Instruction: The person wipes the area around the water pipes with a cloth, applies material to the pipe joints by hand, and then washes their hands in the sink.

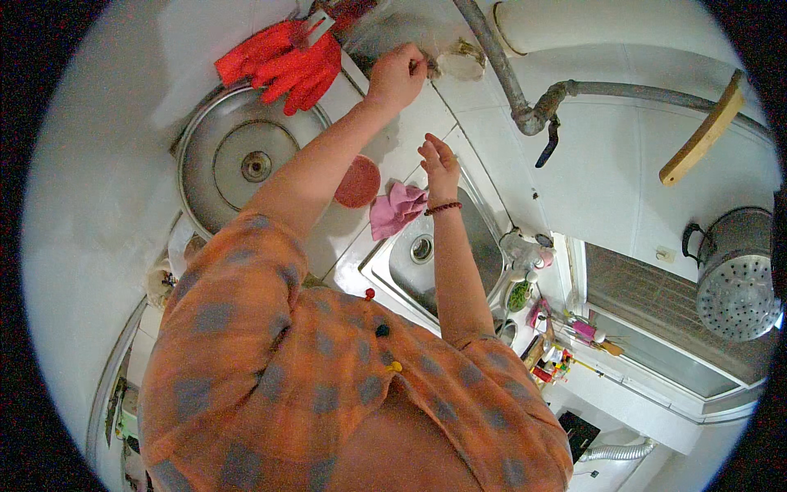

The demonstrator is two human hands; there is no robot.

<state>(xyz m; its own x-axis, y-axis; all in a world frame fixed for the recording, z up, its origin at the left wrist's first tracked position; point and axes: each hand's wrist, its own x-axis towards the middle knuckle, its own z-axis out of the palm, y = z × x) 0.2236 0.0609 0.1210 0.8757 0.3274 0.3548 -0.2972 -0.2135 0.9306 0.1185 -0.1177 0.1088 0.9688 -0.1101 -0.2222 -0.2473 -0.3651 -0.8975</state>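
My left hand [399, 78] is closed in a loose fist in the far corner of the white tiled counter, beside a small dark thing [430, 66] at the wall. Whatever its fingers hold, if anything, is hidden. My right hand [441, 168], a beaded bracelet on its wrist, hovers over the far edge of the steel sink [475, 238] with its fingers apart and nothing in them. A crumpled pink cloth [398, 210] lies on the sink's corner next to that wrist. Close by my left forearm is a round reddish dish or lid [358, 181].
Red rubber gloves [291, 67] drape over a big round steel basin or lid [238, 193] on the left. A grey pipe with a black-handled valve [549, 139] runs along the wall. A wooden handle [701, 139] and a perforated pot [738, 271] hang right. Bottles [529, 252] stand beside the sink.
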